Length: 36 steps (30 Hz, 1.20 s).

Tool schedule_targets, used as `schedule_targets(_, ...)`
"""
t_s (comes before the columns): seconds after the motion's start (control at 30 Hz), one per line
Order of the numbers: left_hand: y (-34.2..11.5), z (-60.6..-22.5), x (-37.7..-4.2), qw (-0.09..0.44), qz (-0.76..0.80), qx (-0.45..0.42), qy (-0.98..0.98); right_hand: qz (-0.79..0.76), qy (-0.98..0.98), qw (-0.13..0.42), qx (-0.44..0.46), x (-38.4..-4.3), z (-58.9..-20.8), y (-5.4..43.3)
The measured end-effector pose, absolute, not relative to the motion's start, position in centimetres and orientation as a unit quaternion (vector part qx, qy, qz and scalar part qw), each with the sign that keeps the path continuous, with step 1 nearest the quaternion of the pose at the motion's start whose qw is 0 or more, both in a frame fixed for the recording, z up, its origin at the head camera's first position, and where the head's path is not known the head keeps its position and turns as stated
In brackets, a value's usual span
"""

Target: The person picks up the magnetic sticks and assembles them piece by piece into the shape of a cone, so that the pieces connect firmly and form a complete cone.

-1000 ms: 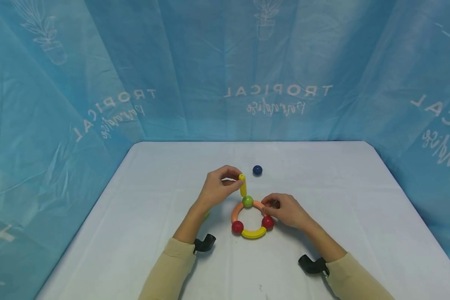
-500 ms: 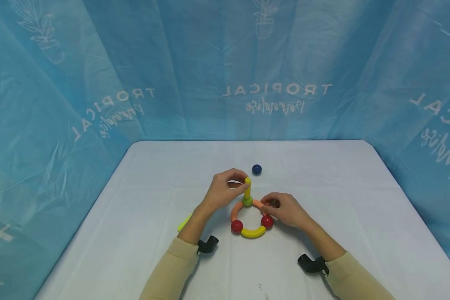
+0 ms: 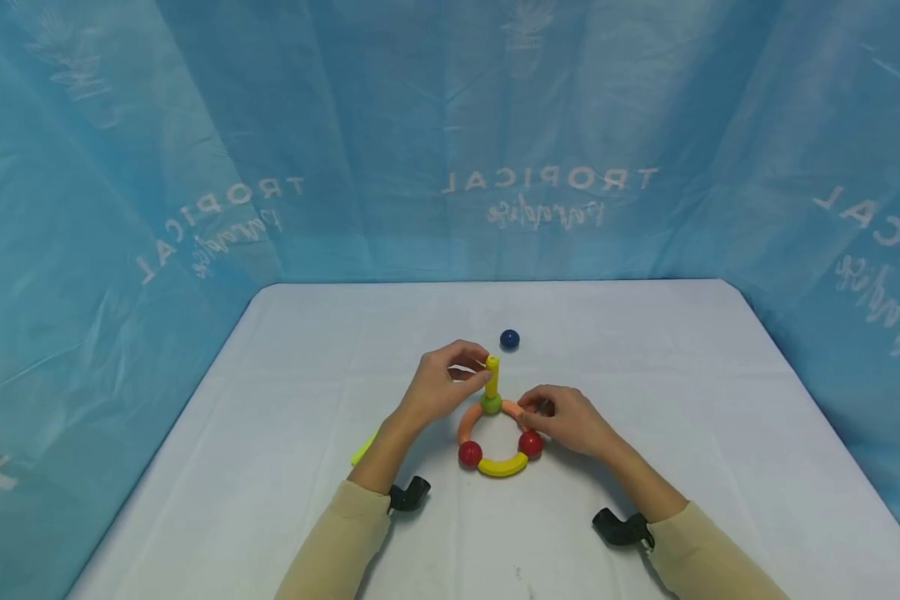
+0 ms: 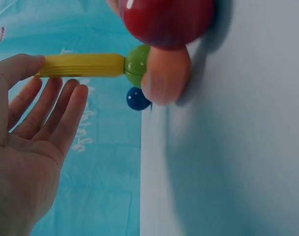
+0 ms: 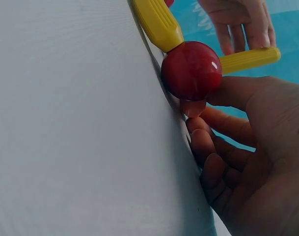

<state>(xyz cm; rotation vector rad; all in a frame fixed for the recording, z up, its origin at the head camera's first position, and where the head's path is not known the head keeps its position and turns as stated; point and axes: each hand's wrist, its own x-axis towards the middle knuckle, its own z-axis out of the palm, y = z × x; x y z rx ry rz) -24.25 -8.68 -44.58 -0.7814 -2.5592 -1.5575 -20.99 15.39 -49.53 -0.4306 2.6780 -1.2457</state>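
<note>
- Just below the middle of the head view, a ring of wooden-looking pieces lies on the white worktop (image 3: 720, 467): a green ball (image 3: 491, 405) at its top, an orange curve (image 3: 467, 422) down its left side, a second orange curve (image 3: 511, 407) down its right, and a yellow curve (image 3: 502, 467) along the bottom between a lower-left red ball (image 3: 470, 454) and a lower-right red ball (image 3: 530, 443).
- Above the green ball, a yellow rod (image 3: 492, 378) stands upright, its lower end touching the ball; whether it sits in a hole there, I cannot tell.
- At the ring's upper left, the left hand (image 3: 438, 385) has its grip on the rod's upper part, pinched between thumb and fingertips.
- To the ring's right, the right hand (image 3: 567, 419) keeps its grip low, thumb and fingers holding the second orange curve just beside the lower-right red ball.
- Farther up the frame, a dark blue ball (image 3: 509, 339) rests apart from the ring.
- Left of centre, a yellow-green piece (image 3: 362, 451) shows partly behind the left forearm.
- Across the upper half hangs a blue curtain (image 3: 390, 108) with white reversed lettering.
- Along the bottom, beige sleeves (image 3: 337, 542) cover both forearms.
</note>
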Motion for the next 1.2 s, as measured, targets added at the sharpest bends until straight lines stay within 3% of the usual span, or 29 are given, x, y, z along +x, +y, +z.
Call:
schedule_targets(0.9, -20.0, -46.6, -23.8, -0.025, -0.375, -0.180, -0.909, -0.406, 0.893, 0.107, -0.162, -22.3, -48.4, 14.0)
schedule_targets(1.2, -22.0, -47.1, -23.5, -0.104, -0.332, -0.165, -0.923, -0.402, 0.894, 0.101, -0.169, -22.4, -49.0, 14.0)
